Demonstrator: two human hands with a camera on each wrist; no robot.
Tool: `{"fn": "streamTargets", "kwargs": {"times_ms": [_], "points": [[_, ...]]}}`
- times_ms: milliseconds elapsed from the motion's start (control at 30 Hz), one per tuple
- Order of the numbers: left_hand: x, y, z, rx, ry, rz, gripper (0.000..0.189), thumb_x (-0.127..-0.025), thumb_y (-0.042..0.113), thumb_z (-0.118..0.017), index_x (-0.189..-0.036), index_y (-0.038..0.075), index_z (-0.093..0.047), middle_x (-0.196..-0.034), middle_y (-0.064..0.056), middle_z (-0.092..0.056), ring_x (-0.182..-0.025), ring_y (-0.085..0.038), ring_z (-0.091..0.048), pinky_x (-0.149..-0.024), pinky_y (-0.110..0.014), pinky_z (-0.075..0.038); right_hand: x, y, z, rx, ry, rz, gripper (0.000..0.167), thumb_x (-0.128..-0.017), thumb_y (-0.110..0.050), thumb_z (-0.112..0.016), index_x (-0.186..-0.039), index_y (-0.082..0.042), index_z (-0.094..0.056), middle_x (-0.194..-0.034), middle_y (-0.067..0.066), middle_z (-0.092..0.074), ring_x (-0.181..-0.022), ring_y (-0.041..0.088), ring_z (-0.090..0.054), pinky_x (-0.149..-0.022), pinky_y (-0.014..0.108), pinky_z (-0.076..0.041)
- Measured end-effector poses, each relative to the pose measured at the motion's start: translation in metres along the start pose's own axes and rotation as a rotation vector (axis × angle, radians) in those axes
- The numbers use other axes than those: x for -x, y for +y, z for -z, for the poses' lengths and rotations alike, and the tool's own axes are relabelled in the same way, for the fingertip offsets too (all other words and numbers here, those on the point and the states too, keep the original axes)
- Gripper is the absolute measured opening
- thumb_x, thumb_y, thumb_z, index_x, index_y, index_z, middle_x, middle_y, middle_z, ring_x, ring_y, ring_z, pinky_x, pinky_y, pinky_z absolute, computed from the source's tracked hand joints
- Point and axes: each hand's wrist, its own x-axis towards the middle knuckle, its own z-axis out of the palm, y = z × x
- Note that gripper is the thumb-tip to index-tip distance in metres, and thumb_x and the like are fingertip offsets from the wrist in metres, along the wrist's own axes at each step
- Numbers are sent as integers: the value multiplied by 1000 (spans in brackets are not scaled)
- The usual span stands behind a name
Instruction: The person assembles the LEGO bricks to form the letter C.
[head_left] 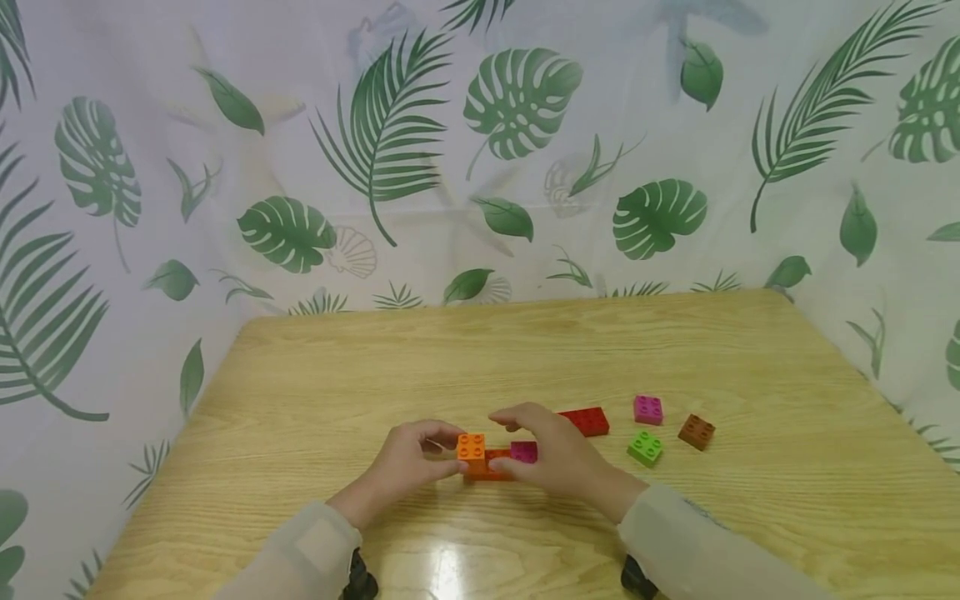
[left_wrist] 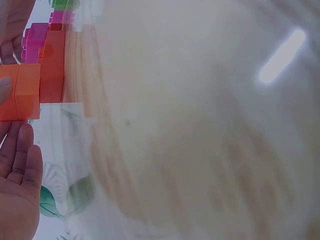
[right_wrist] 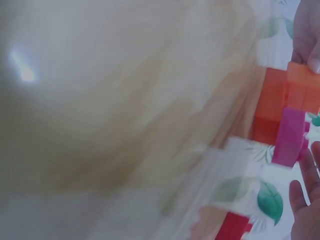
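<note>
My left hand pinches a stack of two square orange bricks between thumb and fingers. The stack stands at the left end of a long red-orange brick. A magenta brick sits on the long brick's right part, beside the orange stack. My right hand is around the right end, its thumb in front of the long brick and its index finger stretched out above and behind. In the right wrist view, its fingers are loosely extended beside the magenta brick. Part of the long brick is hidden behind the right hand.
Behind the right hand lies a long red brick on the wooden table. Farther right are a loose magenta brick, a green brick and a brown brick. A leaf-print cloth hangs behind the table.
</note>
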Motion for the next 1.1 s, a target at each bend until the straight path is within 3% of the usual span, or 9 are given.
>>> {"fn": "streamTargets", "kwargs": {"times_ms": [367, 700, 900, 1000, 1100], "points": [[-1, -2, -1, 8, 3, 13, 34, -80, 22, -79, -109, 8, -69, -100, 0, -67, -93, -17, -61, -81, -29, -52, 29, 31, 26, 90, 151, 88, 54, -77, -22, -82, -123, -6, -61, -115, 5, -63, -102, 22, -60, -85, 42, -51], [0, -1, -1, 42, 3, 16, 35, -80, 18, -79, -111, 5, -68, -103, -3, -67, -94, -20, -61, -81, -32, -52, 53, 52, 55, 174, 148, -31, 55, -81, -34, -77, -126, -9, -59, -120, 4, -61, -108, 27, -59, -87, 47, -50], [0, -1, -2, 57, 10, 21, 36, -79, 16, -79, -112, 4, -68, -104, -4, -67, -94, -20, -61, -82, -34, -52, 66, 67, 72, 226, 195, -17, 56, -77, -27, -81, -125, -7, -60, -118, 6, -62, -98, 26, -61, -79, 45, -53], [0, -1, -3, 39, 12, 15, 36, -79, 17, -79, -111, 5, -68, -103, -4, -67, -93, -19, -61, -81, -32, -52, 73, 75, 81, 261, 218, -13, 56, -77, -24, -81, -125, -6, -59, -117, 8, -62, -99, 28, -61, -81, 48, -52], [0, -1, -3, 37, 15, 12, 36, -79, 18, -80, -111, 5, -68, -102, -3, -67, -93, -19, -61, -81, -31, -52, 80, 82, 89, 269, 236, -26, 56, -77, -22, -81, -125, -6, -59, -116, 10, -61, -80, 18, -61, -71, 36, -54]]}}
